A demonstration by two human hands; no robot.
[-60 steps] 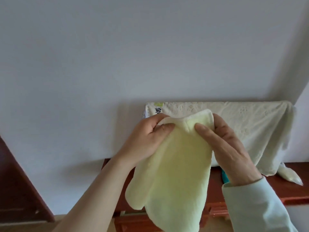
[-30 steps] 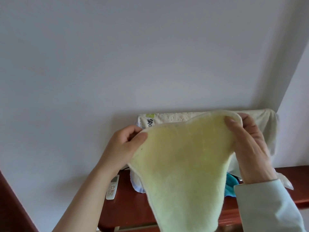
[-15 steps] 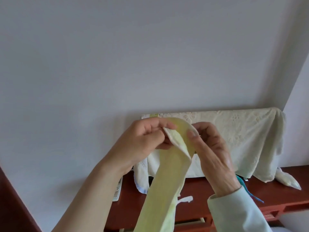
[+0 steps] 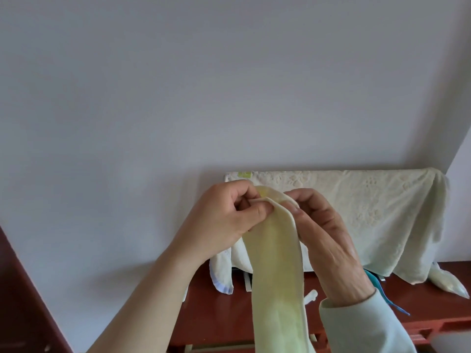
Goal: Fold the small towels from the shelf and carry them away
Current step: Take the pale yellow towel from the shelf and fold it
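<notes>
A pale yellow-green small towel hangs folded into a narrow strip in front of me. My left hand pinches its top edge from the left, and my right hand pinches the same top edge from the right; the two hands meet there. The strip drops straight down past the bottom of the view. Behind it runs a reddish wooden shelf, where a small white towel with a blue edge hangs partly hidden by my left hand.
A large cream embroidered cloth drapes over a box-shaped thing on the shelf against the white wall. A tied clear plastic bag lies at the shelf's right end, with a blue cord near my right wrist. Dark wooden furniture stands at the far left.
A second ago the towel was spread wide between my hands. My hands came together and folded it in half lengthwise; it now hangs as a narrow strip.
</notes>
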